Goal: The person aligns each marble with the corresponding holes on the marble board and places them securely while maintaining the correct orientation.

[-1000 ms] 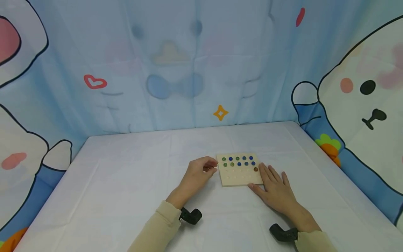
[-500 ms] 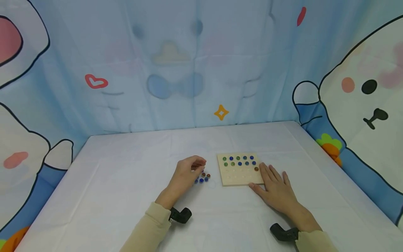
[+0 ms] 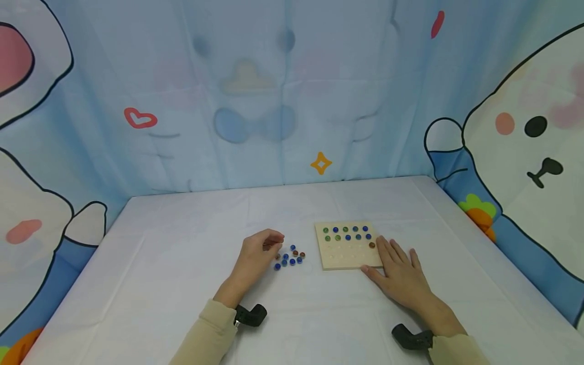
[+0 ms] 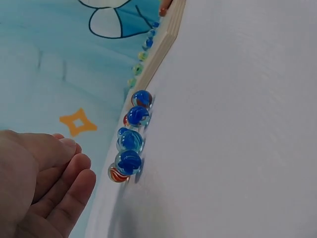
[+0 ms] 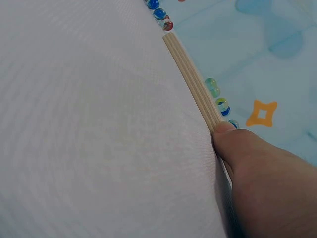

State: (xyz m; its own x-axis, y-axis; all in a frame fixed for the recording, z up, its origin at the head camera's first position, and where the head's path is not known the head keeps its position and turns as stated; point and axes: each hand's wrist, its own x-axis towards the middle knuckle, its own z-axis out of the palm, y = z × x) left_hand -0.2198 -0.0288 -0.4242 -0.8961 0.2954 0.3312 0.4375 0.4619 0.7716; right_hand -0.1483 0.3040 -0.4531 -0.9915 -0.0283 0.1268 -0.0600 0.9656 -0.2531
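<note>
A pale wooden board (image 3: 342, 258) with rows of shallow hollows lies on the table. Green and blue marbles fill its two far rows, and one brown marble (image 3: 372, 245) sits at the right of the third. My right hand (image 3: 403, 279) rests against the board's near right corner, fingers straight along the right side, thumb (image 5: 225, 130) on the near edge. Left of the board lies a loose group of blue and reddish marbles (image 3: 292, 262). My left hand (image 3: 255, 256) is beside their left side, fingers loosely bent; no marble shows between thumb and fingertips in the left wrist view (image 4: 54, 183).
A white cloth covers the table (image 3: 182, 274). Behind it hangs a light blue curtain (image 3: 255, 152) with cartoon prints. Each wrist wears a black camera mount, one on the left (image 3: 252, 315) and one on the right (image 3: 412, 338).
My left hand has moved left from the board's left edge to the far side of the loose marbles, uncovering them. My right hand and the board have stayed put.
</note>
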